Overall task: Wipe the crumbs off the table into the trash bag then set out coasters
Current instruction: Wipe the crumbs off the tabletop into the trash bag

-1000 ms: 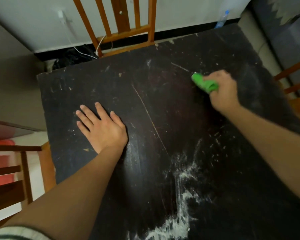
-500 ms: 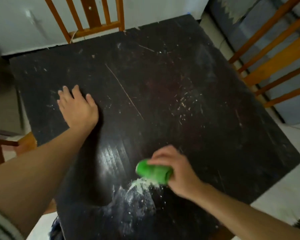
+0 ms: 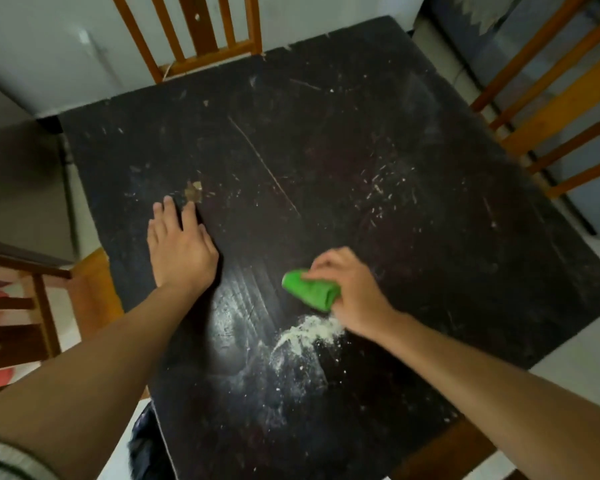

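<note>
Right hand [image 3: 352, 296] clenched round the rolled green cloth [image 3: 309, 291] above the pale crumb heap [image 3: 307, 336] near the scuffed black wooden table's [image 3: 326, 133] near edge, left hand [image 3: 179, 252] flat and released; short, low, overlapping sweeps edgeward would serve best.

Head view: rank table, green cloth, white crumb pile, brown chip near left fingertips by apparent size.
1. Table, fills most of the frame.
2. Green cloth and white crumb pile: look alike in extent, the pile's edges diffuse, so unranked.
3. Brown chip, smallest.
</note>
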`<state>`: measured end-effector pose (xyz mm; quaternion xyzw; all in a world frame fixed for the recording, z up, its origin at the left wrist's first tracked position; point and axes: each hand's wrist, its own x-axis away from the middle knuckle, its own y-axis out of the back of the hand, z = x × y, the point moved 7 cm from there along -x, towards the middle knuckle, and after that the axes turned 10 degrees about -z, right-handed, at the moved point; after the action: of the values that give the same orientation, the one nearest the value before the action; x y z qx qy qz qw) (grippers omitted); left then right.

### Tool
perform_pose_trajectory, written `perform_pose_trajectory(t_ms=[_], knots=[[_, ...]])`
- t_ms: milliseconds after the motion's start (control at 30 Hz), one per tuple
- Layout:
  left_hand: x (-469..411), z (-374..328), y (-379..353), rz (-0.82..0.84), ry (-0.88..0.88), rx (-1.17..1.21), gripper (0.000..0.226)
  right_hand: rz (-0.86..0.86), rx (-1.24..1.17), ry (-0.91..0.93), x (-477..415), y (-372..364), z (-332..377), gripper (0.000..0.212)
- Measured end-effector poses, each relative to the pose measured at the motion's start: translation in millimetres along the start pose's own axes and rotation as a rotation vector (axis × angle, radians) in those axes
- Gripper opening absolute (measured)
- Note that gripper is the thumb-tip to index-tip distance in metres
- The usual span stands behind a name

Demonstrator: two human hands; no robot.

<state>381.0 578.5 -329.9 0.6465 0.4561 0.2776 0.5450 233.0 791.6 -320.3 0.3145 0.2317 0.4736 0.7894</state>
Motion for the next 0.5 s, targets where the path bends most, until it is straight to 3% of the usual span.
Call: perform_pose_trajectory(t_ms=[67,133,233,400,500], knots=[[-5.8,-6.3,1.6,0.033,0.0,-0.003,0.048,0.094,-0.12,-0.01,21.4,-3.4,7.3,0.035],[-16.9,-23.4,1.7,0.055,-0.058,0.004,0.047,0.042,-0.234,-0.078,14.3,12.1,-0.6,0.036],[-37.8,-68.3,-3.9,0.058,-0.156,0.035,0.045,-0.22,-0.27,-0.228,-24.8,58.9,-36.4,0.05],[-75.0,-152.3,-29.1,0.073,-0.17,0.129,0.044,-0.609,-0.199,-0.454,-101.1,143.2,-142.5,0.03],[-96.4,-184.1,-51.3,0.092,-0.159,0.1,0.047,-0.73,-0.113,-0.628,-131.9,188.8,-195.5,0.035]])
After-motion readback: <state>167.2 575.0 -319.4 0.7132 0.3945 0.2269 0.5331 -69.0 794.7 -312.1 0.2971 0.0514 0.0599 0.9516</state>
